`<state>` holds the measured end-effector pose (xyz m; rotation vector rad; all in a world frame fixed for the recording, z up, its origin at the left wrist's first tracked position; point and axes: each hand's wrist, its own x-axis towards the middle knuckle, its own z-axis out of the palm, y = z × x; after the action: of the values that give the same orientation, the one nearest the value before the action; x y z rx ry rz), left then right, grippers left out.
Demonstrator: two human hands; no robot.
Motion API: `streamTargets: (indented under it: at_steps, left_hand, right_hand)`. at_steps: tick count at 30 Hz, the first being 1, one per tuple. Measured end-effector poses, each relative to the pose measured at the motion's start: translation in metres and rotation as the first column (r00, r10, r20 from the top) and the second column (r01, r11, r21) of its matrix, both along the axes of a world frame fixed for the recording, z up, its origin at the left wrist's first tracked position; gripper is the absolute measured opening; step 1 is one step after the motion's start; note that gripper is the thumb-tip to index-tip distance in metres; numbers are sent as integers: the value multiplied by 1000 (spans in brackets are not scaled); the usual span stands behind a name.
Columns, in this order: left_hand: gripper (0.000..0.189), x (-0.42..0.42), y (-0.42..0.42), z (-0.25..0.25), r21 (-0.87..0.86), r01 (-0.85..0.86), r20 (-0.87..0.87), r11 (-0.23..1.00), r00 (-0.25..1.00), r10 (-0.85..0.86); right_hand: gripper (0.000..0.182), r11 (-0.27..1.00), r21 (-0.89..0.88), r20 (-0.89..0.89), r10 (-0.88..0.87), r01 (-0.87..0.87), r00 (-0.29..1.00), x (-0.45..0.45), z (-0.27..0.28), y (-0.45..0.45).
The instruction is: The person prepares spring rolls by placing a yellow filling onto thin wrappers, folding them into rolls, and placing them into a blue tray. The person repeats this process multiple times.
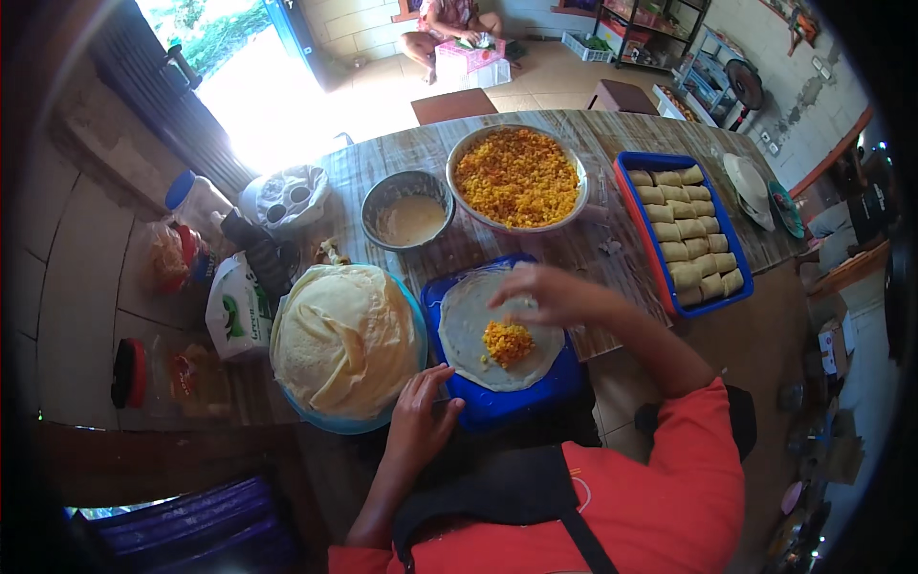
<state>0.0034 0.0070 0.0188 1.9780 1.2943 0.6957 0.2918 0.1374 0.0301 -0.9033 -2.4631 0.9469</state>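
A thin round wrapper (462,344) lies flat on an upturned-looking blue plastic tray (502,407), with a mound of orange-yellow chopped filling (508,343) near its middle. Just above the mound hovers my right hand (534,294), fingers loosely curved; whether it holds anything is not clear. My left hand (423,412) rests at the tray's near left edge, fingers apart and empty. Left of it, a tall stack of wrappers (344,337) sits on a light blue plate (418,316). Beyond stand a large bowl of the same filling (518,179) and a bowl of pale batter (410,219).
Rolled wrappers (681,233) fill a blue-rimmed tray (746,294) at the right. White plates (746,183) stand past it. Jars (197,201), a plastic pack (237,308) and a bagged container (287,197) crowd the left. Another person (452,29) sits on the floor beyond the table.
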Motion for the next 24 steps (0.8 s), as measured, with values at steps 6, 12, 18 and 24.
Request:
streamTargets:
  at_steps: [6, 12, 18, 24]
  left_hand:
    - [44, 4, 1, -7, -12, -7, -23, 1000, 1000, 7]
    - [49, 6, 3, -10, -11, -10, -6, 1000, 1000, 10]
    - [50, 11, 4, -15, 3, -14, -41, 1000, 999, 14]
    - [47, 13, 6, -17, 19, -52, -57, 998, 997, 53]
  right_hand:
    - [59, 976, 200, 125, 64, -88, 990, -18, -27, -38]
    - [47, 962, 244, 19, -129, 120, 992, 0, -16, -39]
    - [38, 949, 287, 139, -179, 133, 974, 7, -32, -46]
    - [52, 954, 295, -26, -50, 55, 998, -4, -11, -45]
